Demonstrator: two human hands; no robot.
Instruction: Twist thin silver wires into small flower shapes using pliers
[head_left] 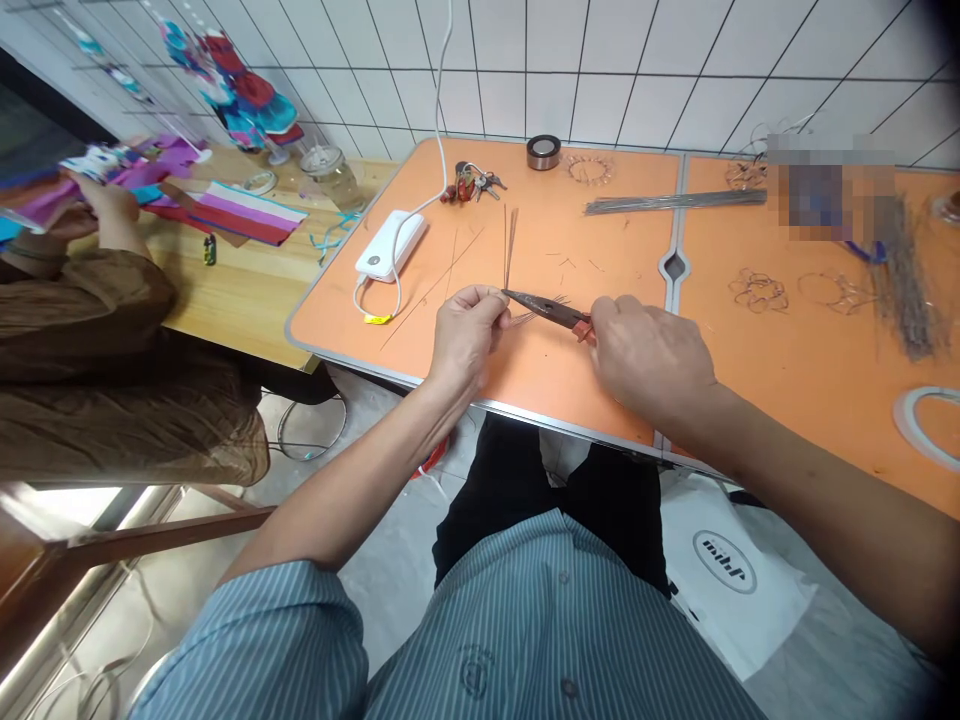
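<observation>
My right hand (651, 352) is closed around the red handles of long-nose pliers (551, 308), whose dark jaws point left. The tip of the jaws meets the fingertips of my left hand (471, 335), which is closed in a pinch on thin metal wire (510, 250). Several straight strands rise from the pinch toward the back of the table. Short wire ends also show just below the jaws. Whether the jaws touch the wire is too small to tell. Loose wires (435, 285) lie on the orange table (585, 385) left of my left hand.
Behind lie a white box with a cable (393, 245), keys (476, 183), a tape roll (543, 152) and a wire bundle (675, 201). Bent wire shapes (759, 291) and another wire bundle (909, 285) are on the right. At left a person (82, 300) handles colourful fabric on a wooden table.
</observation>
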